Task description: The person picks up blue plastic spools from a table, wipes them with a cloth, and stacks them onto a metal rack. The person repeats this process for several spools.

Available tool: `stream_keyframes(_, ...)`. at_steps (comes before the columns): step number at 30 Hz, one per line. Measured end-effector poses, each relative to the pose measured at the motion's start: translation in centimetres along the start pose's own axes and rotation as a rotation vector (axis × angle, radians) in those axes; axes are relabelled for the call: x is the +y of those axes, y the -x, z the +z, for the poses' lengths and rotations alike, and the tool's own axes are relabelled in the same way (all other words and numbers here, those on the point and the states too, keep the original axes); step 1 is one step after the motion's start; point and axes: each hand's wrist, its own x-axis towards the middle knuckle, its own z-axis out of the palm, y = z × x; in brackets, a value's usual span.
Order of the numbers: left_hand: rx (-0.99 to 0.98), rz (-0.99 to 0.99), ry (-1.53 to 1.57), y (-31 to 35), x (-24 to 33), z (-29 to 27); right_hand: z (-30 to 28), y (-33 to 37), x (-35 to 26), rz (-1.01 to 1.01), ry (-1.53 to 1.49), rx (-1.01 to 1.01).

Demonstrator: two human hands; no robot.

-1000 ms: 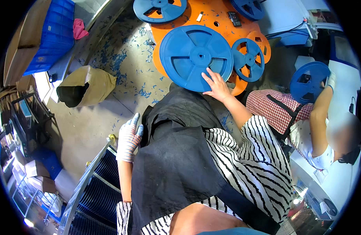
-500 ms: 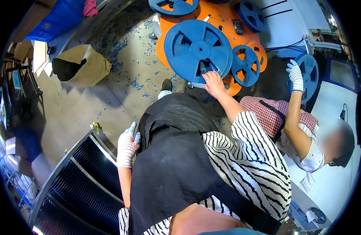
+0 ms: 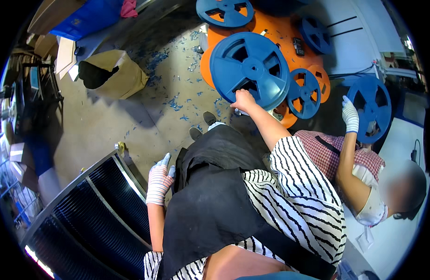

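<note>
A large blue plastic reel (image 3: 275,85) lies on an orange machine ahead of me, with wedge-shaped openings around its hub. My bare right hand (image 3: 244,100) is at the near left part of its rim, fingers curled over the edge at one opening. My left hand (image 3: 160,181), in a striped glove with pale fingertips, hangs beside my black apron (image 3: 201,200). Its fingers are spread and it holds nothing. A smaller blue reel (image 3: 304,93) sits just right of the large one.
On the right a co-worker's gloved hand (image 3: 350,115) touches another blue reel (image 3: 371,109). A rack with dark ribbed slots (image 3: 98,205) stands near my left arm. Farther left are a beige sack (image 3: 131,77) and blue scraps (image 3: 175,103) scattered on the floor.
The large reel has turned clockwise. My right hand went from lying on its rim to curling over the edge at an opening. The co-worker's reel has shifted, and the whole view has moved.
</note>
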Motion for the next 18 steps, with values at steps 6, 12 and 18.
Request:
stream_keyframes(6, -0.007, -0.114, 0.059, 1.0, 2.3, 0.8, 0.1, -2.3, -1.0, 0.108, -0.294, -0.183)
stream_keyframes(12, 0.037, -0.226, 0.14, 1.8, 4.3, 2.0, 0.3, -2.5, -1.8, 0.14, -0.351, -0.21)
stream_keyframes(18, 0.128, -0.281, 0.202, 3.3, 4.6, 3.3, -4.0, 0.4, -1.5, 0.074, -0.522, 0.048)
